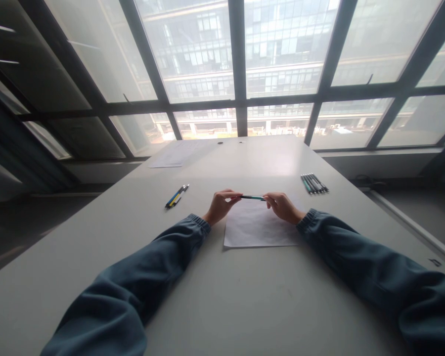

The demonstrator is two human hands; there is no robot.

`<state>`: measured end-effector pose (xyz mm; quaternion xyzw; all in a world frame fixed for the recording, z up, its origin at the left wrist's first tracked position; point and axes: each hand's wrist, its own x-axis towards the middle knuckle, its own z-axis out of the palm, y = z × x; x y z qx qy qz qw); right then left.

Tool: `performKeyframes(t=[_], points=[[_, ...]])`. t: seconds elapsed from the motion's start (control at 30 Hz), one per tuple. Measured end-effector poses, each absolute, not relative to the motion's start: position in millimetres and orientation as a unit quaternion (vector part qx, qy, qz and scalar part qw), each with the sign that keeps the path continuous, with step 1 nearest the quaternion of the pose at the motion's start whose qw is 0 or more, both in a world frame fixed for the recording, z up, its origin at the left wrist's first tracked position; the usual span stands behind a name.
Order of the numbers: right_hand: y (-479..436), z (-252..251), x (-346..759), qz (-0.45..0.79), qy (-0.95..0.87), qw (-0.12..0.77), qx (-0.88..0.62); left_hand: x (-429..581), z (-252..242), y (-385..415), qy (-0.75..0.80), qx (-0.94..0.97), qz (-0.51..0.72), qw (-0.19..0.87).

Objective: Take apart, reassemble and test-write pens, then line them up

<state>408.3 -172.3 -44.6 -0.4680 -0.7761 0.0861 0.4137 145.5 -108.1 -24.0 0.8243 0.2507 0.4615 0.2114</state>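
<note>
A black and teal pen [252, 198] is held level between my two hands, above a sheet of white paper [261, 230]. My left hand [222, 203] pinches its black end between thumb and fingers. At the teal end, my right hand [282, 206] has its fingers closed on the pen. The paper lies flat on the white table, its far part partly hidden behind my hands and the pen. Left of my left hand lie a few pens [177, 197], with blue and yellow among their colours. To the right of my right hand, several pens [314, 183] lie side by side in a row.
The white table [222, 296] stretches toward large windows [278, 54] with dark frames. More sheets of paper [175, 154] lie at its far left. Two small dark round spots [220, 143] show near the far edge. A curtain [18, 143] hangs at the left.
</note>
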Motion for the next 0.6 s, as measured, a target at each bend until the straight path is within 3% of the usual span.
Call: performKeyframes(t=[0.37, 0.6], points=[[-167, -46, 408, 0.156, -0.722, 0.468, -0.484, 147, -15, -114, 0.244, 0.833, 0.461, 0.184], [-161, -48, 413, 0.086, -0.657, 0.523, -0.536, 145, -15, -110, 0.287, 0.801, 0.497, 0.17]])
